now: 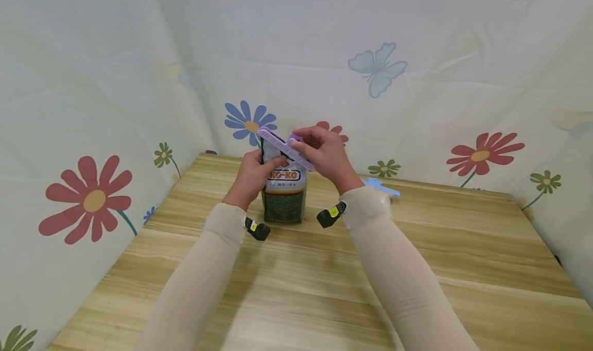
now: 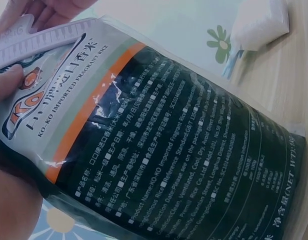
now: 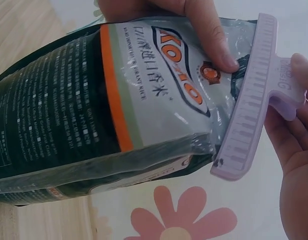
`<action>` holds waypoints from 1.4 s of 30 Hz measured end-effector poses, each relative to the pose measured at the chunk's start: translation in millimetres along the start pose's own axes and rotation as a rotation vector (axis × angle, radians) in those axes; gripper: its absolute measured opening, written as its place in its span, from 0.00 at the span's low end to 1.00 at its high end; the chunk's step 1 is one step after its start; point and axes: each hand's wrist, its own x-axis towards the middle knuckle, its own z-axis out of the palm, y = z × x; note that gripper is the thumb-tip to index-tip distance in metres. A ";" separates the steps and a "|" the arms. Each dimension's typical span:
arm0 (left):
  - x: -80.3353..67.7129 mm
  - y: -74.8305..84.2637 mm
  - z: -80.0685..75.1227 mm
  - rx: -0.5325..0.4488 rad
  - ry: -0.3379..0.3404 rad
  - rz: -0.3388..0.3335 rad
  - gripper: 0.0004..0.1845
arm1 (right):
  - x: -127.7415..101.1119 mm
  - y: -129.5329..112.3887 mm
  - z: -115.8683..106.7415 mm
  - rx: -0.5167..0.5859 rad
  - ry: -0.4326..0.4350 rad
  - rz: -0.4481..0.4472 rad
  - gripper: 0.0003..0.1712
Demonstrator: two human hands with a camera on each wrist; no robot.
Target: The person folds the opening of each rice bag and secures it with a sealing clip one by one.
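A green and silver bag of KO-KO rice (image 1: 284, 204) stands upright on the wooden table. My left hand (image 1: 252, 177) grips it by the upper left side, the thumb lying across its front. Across the folded top of the bag sits a long lilac bag clip (image 3: 249, 105) with a piano-key pattern, slanting down to the right in the head view. My right hand (image 1: 326, 153) pinches the handle of this clip between thumb and fingers. In the right wrist view, the left thumb (image 3: 214, 40) presses on the bag close to the clip bar.
A light blue flat object (image 1: 382, 186) lies on the table (image 1: 445, 243) behind my right wrist. The left wrist view has a white block-like thing (image 2: 261, 25) at upper right. A flower-printed cloth (image 1: 296, 42) hangs along the table's back and left sides.
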 end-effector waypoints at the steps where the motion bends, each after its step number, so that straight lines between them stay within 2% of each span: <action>1: 0.1 0.0 0.1 0.001 -0.001 0.002 0.20 | -0.2 1.5 0.0 0.008 -0.004 0.007 0.19; 12: -1.3 -8.2 -5.7 0.020 -0.004 -0.029 0.27 | -17.3 26.4 -7.1 0.133 -0.017 0.119 0.28; 19: -6.5 -19.4 -17.9 0.114 -0.059 -0.010 0.33 | -39.1 55.8 -5.5 0.185 -0.056 0.233 0.33; 25: -12.3 -29.1 -23.3 0.146 -0.167 -0.054 0.39 | -55.0 74.6 5.8 0.195 -0.153 0.327 0.41; 29: -14.5 -39.6 -25.7 0.156 -0.218 -0.070 0.41 | -60.9 69.4 13.2 0.198 -0.213 0.328 0.42; 33: -17.8 -48.7 -27.2 0.144 -0.245 -0.084 0.45 | -65.3 55.8 18.1 0.231 -0.245 0.328 0.42; 35: -19.4 -52.3 -27.5 0.145 -0.250 -0.092 0.47 | -66.9 54.1 20.8 0.237 -0.255 0.355 0.43; 39: -20.7 -57.5 -27.0 0.146 -0.251 -0.095 0.47 | -68.4 59.1 26.7 0.240 -0.252 0.401 0.46; 42: -21.2 -59.7 -26.4 0.149 -0.250 -0.094 0.45 | -69.1 71.9 32.0 0.243 -0.230 0.396 0.46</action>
